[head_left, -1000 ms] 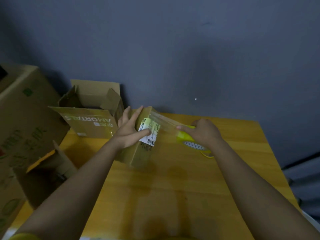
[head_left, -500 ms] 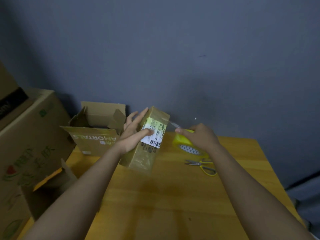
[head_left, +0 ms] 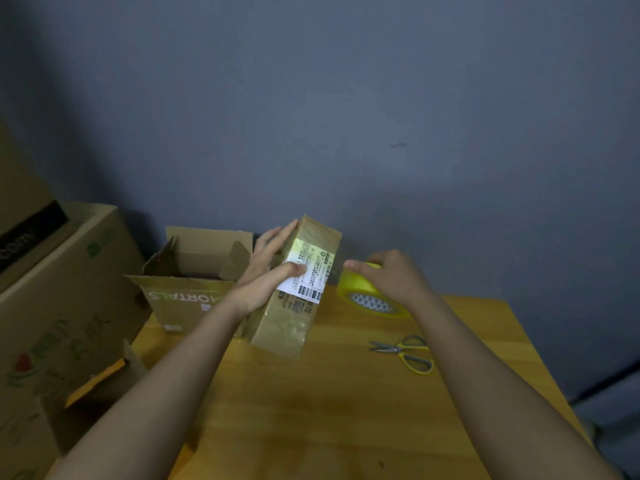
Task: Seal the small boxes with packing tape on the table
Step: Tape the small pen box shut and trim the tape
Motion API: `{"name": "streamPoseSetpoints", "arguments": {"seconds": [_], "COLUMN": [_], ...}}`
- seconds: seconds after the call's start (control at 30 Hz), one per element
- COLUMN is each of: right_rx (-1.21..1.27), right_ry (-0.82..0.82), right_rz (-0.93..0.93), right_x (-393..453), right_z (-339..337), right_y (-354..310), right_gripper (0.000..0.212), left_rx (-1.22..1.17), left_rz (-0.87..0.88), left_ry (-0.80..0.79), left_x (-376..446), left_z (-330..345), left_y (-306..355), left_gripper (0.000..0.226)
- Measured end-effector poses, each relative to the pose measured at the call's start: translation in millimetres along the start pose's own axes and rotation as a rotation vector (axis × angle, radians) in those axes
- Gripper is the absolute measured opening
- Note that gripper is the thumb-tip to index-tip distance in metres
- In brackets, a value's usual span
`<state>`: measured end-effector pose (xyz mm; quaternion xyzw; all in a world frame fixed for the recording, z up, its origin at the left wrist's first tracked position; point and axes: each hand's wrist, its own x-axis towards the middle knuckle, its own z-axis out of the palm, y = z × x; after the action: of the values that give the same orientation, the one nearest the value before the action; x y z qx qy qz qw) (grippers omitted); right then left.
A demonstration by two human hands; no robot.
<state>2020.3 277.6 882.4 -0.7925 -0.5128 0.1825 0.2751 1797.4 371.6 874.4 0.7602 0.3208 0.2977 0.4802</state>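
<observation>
A small brown cardboard box (head_left: 287, 327) with a white shipping label stands tilted on end at the middle of the wooden table (head_left: 346, 410). My left hand (head_left: 266, 271) grips its upper left side, thumb pressed on the label. Just to the right of the box, my right hand (head_left: 391, 278) holds a yellow roll of packing tape (head_left: 367, 296) above the table. A short clear strip of tape runs from the roll to the box's upper right edge.
Yellow-handled scissors (head_left: 408, 353) lie on the table to the right, under my right forearm. An open cardboard box (head_left: 187, 289) sits at the table's back left. Large cartons (head_left: 59, 306) stand stacked off the left edge. A grey wall rises behind.
My left hand has tipped the small box up more steeply. My right hand has brought the tape roll closer to the box, shortening the stretched strip, and uncovered the scissors.
</observation>
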Motion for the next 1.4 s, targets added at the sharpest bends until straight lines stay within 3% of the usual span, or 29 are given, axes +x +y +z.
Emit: {"name": "streamPoseSetpoints", "arguments": {"seconds": [0.17,0.4,0.57,0.63,0.73,0.87,0.93,1.03,1.2,1.4], "right_rx": [0.146,0.172,-0.099,-0.225,-0.504,-0.670,-0.660,-0.662,-0.636,-0.228], "right_ry": [-0.031,-0.148,-0.175,-0.185,-0.181,-0.311,-0.345,-0.355,-0.317,-0.249], "right_rz": [-0.067,-0.177,-0.179,-0.210,-0.248,-0.178,-0.124,-0.062,0.044,0.147], "right_x": [7,14,11,5,-10,-29,-38,-49,-61,-77], "right_z": [2,5,21,37,62,102,121,148,175,175], "right_y": [-13,-22,-10,-6,-1,11,19,29,45,62], "right_gripper": [0.076,0.057,0.071,0.059,0.044,0.041,0.042,0.049,0.071,0.058], "left_rx": [-0.207,-0.285,-0.209,-0.210,-0.187,-0.278,-0.310,-0.336,-0.167,-0.130], "left_rz": [-0.019,-0.036,-0.141,-0.243,-0.368,-0.482,-0.550,-0.654,-0.695,-0.821], "left_ry": [-0.063,-0.120,-0.147,-0.162,-0.145,-0.095,-0.053,0.045,0.077,-0.044], "left_x": [-4,-9,-22,-28,-39,-54,-62,-74,-83,-84], "left_z": [-1,0,6,15,31,53,64,76,79,69], "left_y": [3,4,-19,-36,-58,-99,-121,-144,-177,-208], "left_gripper": [0.077,0.079,0.073,0.070,0.089,0.078,0.081,0.066,0.059,0.066]}}
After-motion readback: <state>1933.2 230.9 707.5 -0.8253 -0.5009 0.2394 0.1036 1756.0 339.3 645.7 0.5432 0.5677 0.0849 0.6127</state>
